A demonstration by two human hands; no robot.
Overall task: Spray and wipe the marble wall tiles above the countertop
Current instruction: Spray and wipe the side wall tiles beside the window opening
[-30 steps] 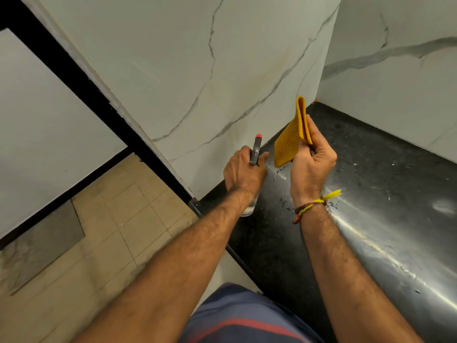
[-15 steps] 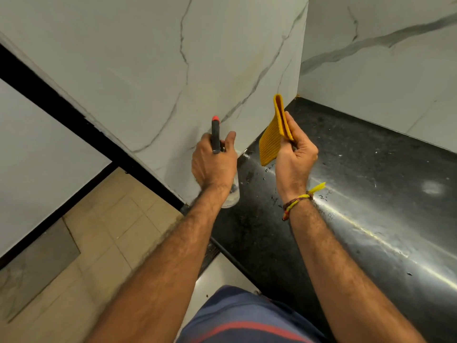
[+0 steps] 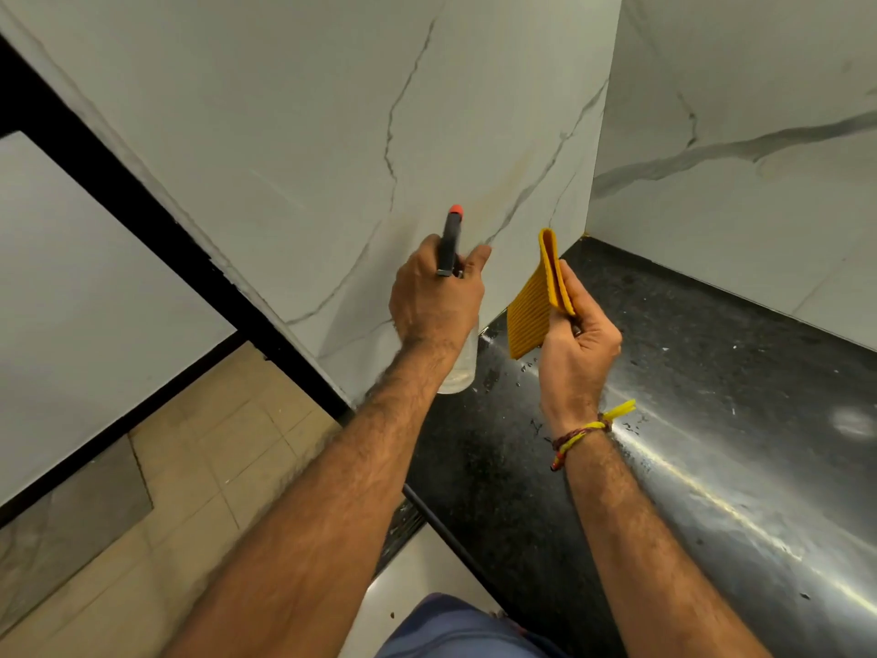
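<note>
White marble wall tiles (image 3: 294, 135) meet in a corner above a shiny black countertop (image 3: 712, 420). The left hand (image 3: 434, 296) is wrapped tight around a clear spray bottle (image 3: 450, 239), its orange tip aimed at the wall to wet it. The right hand (image 3: 576, 341) pinches a folded yellow cloth (image 3: 534, 306), held up close by, ready to wipe.

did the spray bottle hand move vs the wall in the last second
Yes. The left hand with the spray bottle moved up the marble wall, away from the countertop.
</note>
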